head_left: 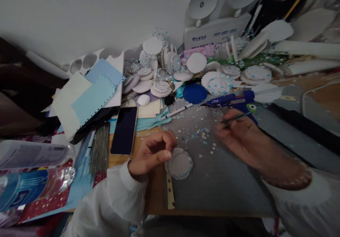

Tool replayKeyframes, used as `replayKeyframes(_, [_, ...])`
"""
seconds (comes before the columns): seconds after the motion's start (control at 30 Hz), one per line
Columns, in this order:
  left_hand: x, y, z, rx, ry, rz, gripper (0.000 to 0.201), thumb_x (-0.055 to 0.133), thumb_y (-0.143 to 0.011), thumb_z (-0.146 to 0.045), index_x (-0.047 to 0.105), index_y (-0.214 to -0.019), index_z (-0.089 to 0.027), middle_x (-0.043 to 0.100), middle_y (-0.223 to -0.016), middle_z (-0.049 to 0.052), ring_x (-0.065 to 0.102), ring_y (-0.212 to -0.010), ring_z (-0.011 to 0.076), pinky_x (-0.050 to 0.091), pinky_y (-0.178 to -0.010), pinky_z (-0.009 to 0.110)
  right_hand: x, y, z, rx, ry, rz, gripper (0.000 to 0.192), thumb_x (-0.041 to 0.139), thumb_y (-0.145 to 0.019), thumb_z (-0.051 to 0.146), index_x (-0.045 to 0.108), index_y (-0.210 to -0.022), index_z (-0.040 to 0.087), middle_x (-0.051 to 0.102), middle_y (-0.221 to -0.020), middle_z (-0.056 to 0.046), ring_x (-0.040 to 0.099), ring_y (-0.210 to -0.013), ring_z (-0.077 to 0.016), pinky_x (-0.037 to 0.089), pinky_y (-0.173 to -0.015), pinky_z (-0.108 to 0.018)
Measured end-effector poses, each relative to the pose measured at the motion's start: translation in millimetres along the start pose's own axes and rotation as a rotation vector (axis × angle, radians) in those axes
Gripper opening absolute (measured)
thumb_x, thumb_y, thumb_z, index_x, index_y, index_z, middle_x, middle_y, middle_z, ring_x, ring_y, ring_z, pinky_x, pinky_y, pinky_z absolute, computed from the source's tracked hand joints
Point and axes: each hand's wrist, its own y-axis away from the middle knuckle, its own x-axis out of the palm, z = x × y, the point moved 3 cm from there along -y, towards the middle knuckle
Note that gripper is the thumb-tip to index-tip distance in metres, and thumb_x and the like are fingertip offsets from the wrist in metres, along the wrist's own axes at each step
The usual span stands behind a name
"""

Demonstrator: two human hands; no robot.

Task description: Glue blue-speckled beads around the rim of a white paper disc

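Note:
My left hand [155,150] is closed, thumb and forefinger brought together over the upper left edge of a white disc [182,164] with small blue pieces around its rim. What lies between those fingertips is hidden. Slightly blurred, my right hand [244,137] grips thin dark tweezers [237,117], pointing left, above the grey cutting mat [212,187]. Tiny blue and white flower pieces [203,134] are scattered on the mat between my hands. A yellowish strip with flower-shaped holes [170,192] lies below the disc at the mat's left edge.
Behind the right hand lies a blue glue gun [231,100]; a blue round lid [195,93] is beside it. A phone [124,130], coloured paper sheets [92,91] and plastic bottles [29,187] crowd the left. Decorated white discs [216,83] pile up along the back.

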Motion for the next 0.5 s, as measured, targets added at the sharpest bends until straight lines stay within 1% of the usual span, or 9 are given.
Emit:
replayKeyframes(0.07, [-2.7, 0, 2, 0.004, -0.05, -0.076, 0.027, 0.065, -0.083, -0.038, 0.056, -0.07, -0.016, 0.049, -0.068, 0.002, 0.046, -0.068, 0.0145, 0.035, -0.064, 0.028, 9, 4, -3, 0.027, 0.0, 0.116, 0.015, 0.078, -0.074, 0.035, 0.069, -0.083, 0.03, 0.07, -0.08, 0.005, 0.063, -0.071, -0.0083, 0.052, -0.064, -0.018])
replayKeyframes(0.13, [-3.8, 1, 6, -0.037, -0.09, -0.148, 0.029, 0.065, -0.084, -0.041, 0.058, -0.071, -0.016, 0.05, -0.068, 0.002, 0.047, -0.068, 0.0147, 0.037, -0.066, 0.028, 18, 8, -7, 0.046, 0.021, 0.215, 0.01, 0.077, -0.076, 0.028, 0.07, -0.083, 0.027, 0.071, -0.082, 0.002, 0.065, -0.073, -0.0095, 0.052, -0.063, -0.019])
replayKeyframes(0.2, [-4.5, 2, 10, -0.085, -0.107, -0.211, 0.03, 0.065, -0.083, -0.043, 0.058, -0.071, -0.017, 0.05, -0.07, 0.002, 0.048, -0.069, 0.0149, 0.039, -0.067, 0.028, 22, 12, -12, 0.05, 0.065, 0.259, 0.009, 0.076, -0.076, 0.026, 0.069, -0.083, 0.025, 0.071, -0.082, 0.0, 0.065, -0.074, -0.0107, 0.052, -0.063, -0.02])
replayKeyframes(0.27, [-5.4, 3, 12, -0.099, -0.116, -0.257, 0.031, 0.064, -0.084, -0.045, 0.056, -0.072, -0.017, 0.049, -0.07, 0.001, 0.047, -0.07, 0.0151, 0.039, -0.068, 0.028, 21, 13, -15, 0.053, 0.104, 0.271, 0.01, 0.075, -0.077, 0.026, 0.068, -0.084, 0.024, 0.069, -0.082, -0.001, 0.064, -0.075, -0.0115, 0.052, -0.064, -0.022])
replayKeyframes(0.37, [-7.0, 1, 11, -0.072, -0.158, -0.299, 0.033, 0.058, -0.088, -0.045, 0.054, -0.07, -0.017, 0.048, -0.069, 0.002, 0.046, -0.071, 0.0155, 0.037, -0.069, 0.029, 16, 12, -18, 0.066, 0.137, 0.271, 0.012, 0.07, -0.081, 0.032, 0.066, -0.086, 0.022, 0.066, -0.083, -0.003, 0.062, -0.074, -0.013, 0.051, -0.065, -0.024])
replayKeyframes(0.43, [-7.7, -2, 9, -0.052, -0.185, -0.33, 0.036, 0.054, -0.09, -0.044, 0.051, -0.066, -0.017, 0.046, -0.068, 0.001, 0.044, -0.069, 0.0152, 0.037, -0.068, 0.029, 16, 10, -18, 0.071, 0.124, 0.241, 0.018, 0.065, -0.085, 0.037, 0.064, -0.081, 0.02, 0.063, -0.08, -0.003, 0.06, -0.072, -0.013, 0.049, -0.064, -0.025])
replayKeyframes(0.5, [-8.9, -3, 3, -0.046, -0.217, -0.379, 0.036, 0.053, -0.092, -0.042, 0.049, -0.065, -0.017, 0.044, -0.068, 0.001, 0.043, -0.069, 0.0147, 0.036, -0.068, 0.028, 18, 7, -15, 0.051, 0.118, 0.215, 0.027, 0.059, -0.087, 0.042, 0.059, -0.072, 0.019, 0.058, -0.074, -0.002, 0.057, -0.07, -0.0129, 0.047, -0.062, -0.024])
